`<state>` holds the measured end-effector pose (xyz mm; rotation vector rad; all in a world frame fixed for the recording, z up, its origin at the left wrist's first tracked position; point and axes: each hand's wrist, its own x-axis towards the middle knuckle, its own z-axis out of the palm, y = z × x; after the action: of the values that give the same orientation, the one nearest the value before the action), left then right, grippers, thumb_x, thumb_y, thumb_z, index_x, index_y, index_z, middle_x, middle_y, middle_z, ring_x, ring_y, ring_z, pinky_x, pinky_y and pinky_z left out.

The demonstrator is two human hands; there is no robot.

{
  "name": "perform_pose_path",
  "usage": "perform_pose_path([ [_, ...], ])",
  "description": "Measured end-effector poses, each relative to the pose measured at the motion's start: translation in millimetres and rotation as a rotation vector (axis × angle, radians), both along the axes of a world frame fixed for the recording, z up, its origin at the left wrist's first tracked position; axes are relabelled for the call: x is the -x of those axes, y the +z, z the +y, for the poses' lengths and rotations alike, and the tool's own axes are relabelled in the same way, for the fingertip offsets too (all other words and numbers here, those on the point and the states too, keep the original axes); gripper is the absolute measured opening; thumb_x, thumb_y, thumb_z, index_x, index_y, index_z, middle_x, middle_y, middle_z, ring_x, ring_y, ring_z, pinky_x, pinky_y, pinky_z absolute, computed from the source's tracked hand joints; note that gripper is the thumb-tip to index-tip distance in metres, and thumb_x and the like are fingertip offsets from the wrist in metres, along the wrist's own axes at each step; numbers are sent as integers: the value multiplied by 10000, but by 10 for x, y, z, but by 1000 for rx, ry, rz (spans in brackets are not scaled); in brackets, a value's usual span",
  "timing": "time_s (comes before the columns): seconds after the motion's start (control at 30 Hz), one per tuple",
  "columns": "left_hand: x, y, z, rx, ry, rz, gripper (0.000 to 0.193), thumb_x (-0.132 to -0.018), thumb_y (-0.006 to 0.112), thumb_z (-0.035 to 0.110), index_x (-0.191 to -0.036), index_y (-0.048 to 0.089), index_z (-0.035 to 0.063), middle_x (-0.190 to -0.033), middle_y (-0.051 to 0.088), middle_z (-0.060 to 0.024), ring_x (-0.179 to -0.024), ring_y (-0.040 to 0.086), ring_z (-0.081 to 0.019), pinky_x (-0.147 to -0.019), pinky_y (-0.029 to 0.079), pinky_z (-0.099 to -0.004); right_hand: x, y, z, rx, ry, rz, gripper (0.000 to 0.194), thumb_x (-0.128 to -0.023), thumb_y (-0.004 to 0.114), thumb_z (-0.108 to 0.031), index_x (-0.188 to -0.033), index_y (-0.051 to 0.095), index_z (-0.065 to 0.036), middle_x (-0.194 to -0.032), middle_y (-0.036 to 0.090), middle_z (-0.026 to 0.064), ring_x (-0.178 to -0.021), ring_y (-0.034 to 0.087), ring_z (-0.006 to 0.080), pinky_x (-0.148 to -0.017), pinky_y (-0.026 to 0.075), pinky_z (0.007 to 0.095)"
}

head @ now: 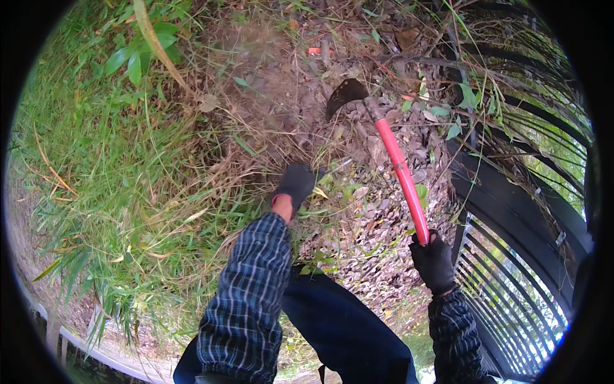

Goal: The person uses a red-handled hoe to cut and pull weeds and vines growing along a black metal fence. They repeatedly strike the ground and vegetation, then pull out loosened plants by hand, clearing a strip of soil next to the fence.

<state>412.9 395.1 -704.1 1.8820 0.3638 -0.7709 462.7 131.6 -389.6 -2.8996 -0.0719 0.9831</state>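
Note:
My right hand [433, 265], in a dark glove, is closed around the lower end of a sickle's red handle [399, 168]. The sickle's dark curved blade [346, 95] points to the left, over brown ground with leaf litter. My left hand [296, 183], also gloved, reaches down into dry, flattened grass [240, 165] at the border of the bare soil. Its fingers are hard to make out, so whether they grip any stems is unclear. The blade is ahead and to the right of that hand, apart from it.
A dark metal fence [508, 192] with bars runs along the right, with vines and twigs [472, 105] tangled in it. Thick green grass [120, 182] covers the left. A small orange object [320, 51] lies on the soil ahead. My dark-trousered leg [345, 317] is below.

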Motion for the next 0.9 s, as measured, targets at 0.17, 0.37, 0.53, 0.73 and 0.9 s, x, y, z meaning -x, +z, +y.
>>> perform_pose_path([
  [0.17,48,429,614,225,-1,187,519,-968,602,461,-892,715,-40,-936,705,-284,-928,673,-447,-833,515,-521,177,145,-219,128,16,74,236,-897,738,-206,-1006,605,-44,-711,663,207,-678,702,405,-576,534,472],
  [0.37,872,665,925,-174,-247,-21,471,-941,639,450,-1110,701,14,-1016,719,-249,-990,684,-427,-901,532,-515,1067,1280,-369,245,-376,96,235,-885,786,-178,-959,635,-14,-684,661,173,-603,689,309,-551,517,414],
  [0.53,1144,868,1271,-311,-130,317,602,-875,747,388,-1348,605,44,-1241,676,-234,-1152,635,-423,-1008,503,-500,1524,1569,-428,90,-410,162,230,-854,819,-145,-973,661,-27,-766,717,100,-691,715,196,-643,558,346],
  [0.73,185,1056,1055,-621,230,-457,744,-788,803,172,-1468,523,64,-1452,557,-210,-1321,533,-435,-1114,433,-524,1543,1395,-145,-93,-1088,139,157,-864,776,-50,-966,656,-41,-694,647,25,-539,608,101,-464,492,272],
  [0.9,-779,560,158,-580,-62,-515,706,-829,629,28,-1514,466,79,-1483,510,-202,-1415,425,-416,-1138,370,-565,1397,1322,-171,107,-1221,131,158,-805,727,-18,-930,639,24,-617,584,49,-423,557,147,-378,489,311],
])
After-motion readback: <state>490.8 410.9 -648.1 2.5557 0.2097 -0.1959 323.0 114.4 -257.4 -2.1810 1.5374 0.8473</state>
